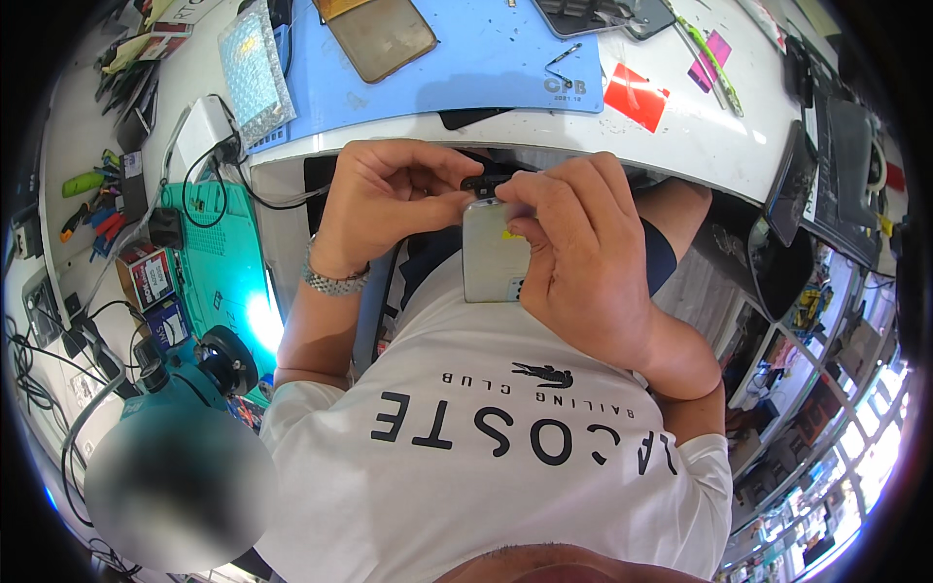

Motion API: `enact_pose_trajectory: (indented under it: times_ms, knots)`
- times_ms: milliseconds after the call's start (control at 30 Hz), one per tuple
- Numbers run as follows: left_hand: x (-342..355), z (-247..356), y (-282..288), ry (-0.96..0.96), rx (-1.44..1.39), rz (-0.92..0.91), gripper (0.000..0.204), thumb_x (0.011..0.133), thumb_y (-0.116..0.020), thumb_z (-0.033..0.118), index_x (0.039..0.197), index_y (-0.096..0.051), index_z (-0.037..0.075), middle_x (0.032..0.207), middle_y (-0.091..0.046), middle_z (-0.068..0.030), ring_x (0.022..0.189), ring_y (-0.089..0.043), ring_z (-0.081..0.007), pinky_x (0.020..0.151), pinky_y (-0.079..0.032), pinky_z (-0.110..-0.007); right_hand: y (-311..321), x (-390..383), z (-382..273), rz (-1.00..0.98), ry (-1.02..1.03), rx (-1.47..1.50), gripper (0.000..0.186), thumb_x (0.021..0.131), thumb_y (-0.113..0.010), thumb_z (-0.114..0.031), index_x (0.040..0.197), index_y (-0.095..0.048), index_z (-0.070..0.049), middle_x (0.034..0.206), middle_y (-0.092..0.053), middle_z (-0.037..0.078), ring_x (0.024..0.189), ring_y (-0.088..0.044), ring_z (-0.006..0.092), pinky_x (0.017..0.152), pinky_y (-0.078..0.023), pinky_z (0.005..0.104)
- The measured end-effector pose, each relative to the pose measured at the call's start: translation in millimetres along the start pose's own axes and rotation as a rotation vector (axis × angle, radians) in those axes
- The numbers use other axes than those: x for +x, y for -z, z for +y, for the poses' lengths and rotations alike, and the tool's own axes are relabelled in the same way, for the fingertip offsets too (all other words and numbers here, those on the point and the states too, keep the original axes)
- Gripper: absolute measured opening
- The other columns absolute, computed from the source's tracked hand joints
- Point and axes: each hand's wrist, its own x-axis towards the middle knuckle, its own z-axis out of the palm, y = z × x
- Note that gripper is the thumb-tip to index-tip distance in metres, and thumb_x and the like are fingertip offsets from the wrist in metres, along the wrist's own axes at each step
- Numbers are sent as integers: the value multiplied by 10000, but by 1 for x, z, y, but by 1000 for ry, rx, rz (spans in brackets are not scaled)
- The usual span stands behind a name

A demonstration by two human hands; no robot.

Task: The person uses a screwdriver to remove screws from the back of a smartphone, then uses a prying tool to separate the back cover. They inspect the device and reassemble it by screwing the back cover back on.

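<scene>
Head camera, looking down the person's chest: both hands are meeting close to the body, just below the edge of a white workbench.

The right hand is curling closed around a flat, silver-grey rectangular phone body, fingers folded over its right side and thumb pressing near its top edge. The left hand, wearing a silver metal link watch band at the wrist, is pinching shut with thumb and fingertips at the phone's top left corner, where a small dark strip-like part is sitting; whether it is gripping that part or only touching it is hard to tell.

Beyond the hands, on the bench, a blue rubber work mat is carrying a bronze-tinted flat panel. Past the left hand, a teal mat is glowing under a lamp.

The step in hand seems to be fitting or freeing the dark part at the phone's top edge. The next move would likely call for a steady right-hand hold and fine fingertip control from the left.
</scene>
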Motion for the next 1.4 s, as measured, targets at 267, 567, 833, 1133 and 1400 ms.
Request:
enact_pose_trajectory:
  times_ms: [267, 567, 833, 1133, 1400]
  knots:
    - [-3, 1, 1, -8, -1, -2, 278, 806, -806, -96, 1078, -751, -70, 926, -752, -110, 807, -706, -111, 712, -595, -225, -3, -3, 1, -5, 35, -59, 365, 661, -694, 63, 1022, -671, 15, 901, -589, 116, 852, -546, 304, 731, -481, 376]
    - [-9, 6, -6, -38, 112, 45, 264, 812, -772, -99, 1072, -762, -53, 930, -747, -85, 830, -692, -88, 707, -585, -217, -4, -5, 0, 23, 50, -41, 402, 622, -677, 77, 1021, -672, 26, 908, -594, 116, 845, -543, 302, 734, -486, 370]
    - [-11, 7, -10, -93, 153, 64, 260, 816, -775, -90, 1072, -764, -45, 932, -743, -73, 827, -683, -78, 724, -578, -212, -2, -4, -2, 32, 27, 0, 463, 643, -611, 239, 1054, -668, 34, 923, -622, 129, 829, -557, 298, 678, -484, 375]
    - [-11, 4, -12, -43, 92, 93, 254, 823, -774, -90, 1073, -754, -55, 964, -746, -74, 838, -682, -83, 733, -572, -217, -1, -4, -3, 18, 24, -25, 418, 673, -648, 218, 1045, -673, 30, 922, -626, 124, 825, -561, 296, 681, -481, 370]
    - [-11, 4, -16, -37, 92, 107, 243, 830, -759, -89, 1071, -749, -62, 968, -737, -75, 839, -665, -80, 738, -567, -221, -1, -4, -3, 27, 38, -35, 410, 675, -653, 212, 1041, -677, 29, 921, -632, 125, 820, -564, 292, 681, -480, 366]
